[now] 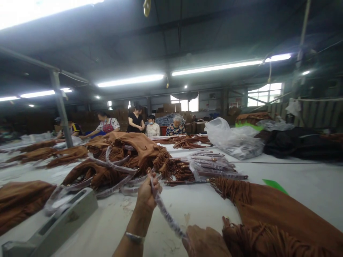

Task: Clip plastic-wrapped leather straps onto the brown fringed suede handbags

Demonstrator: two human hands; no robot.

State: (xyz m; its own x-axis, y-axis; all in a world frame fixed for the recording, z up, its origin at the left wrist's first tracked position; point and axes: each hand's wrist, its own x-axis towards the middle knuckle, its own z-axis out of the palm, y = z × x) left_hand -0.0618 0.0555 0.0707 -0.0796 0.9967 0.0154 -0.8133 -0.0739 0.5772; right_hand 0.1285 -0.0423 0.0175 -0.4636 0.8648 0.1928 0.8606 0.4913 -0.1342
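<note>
Left hand (147, 194), right hand (205, 242) grip seemingly plastic-wrapped strap (165, 211).

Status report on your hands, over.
Left hand and right hand gripping plastic-wrapped strap, stretched between them. Fringed brown suede piece beside right hand.

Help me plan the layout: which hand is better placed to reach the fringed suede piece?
Probably the right hand: it sits beside the fringed brown suede piece, while the left hand is farther off along the plastic-sleeved strap both hold.
</note>
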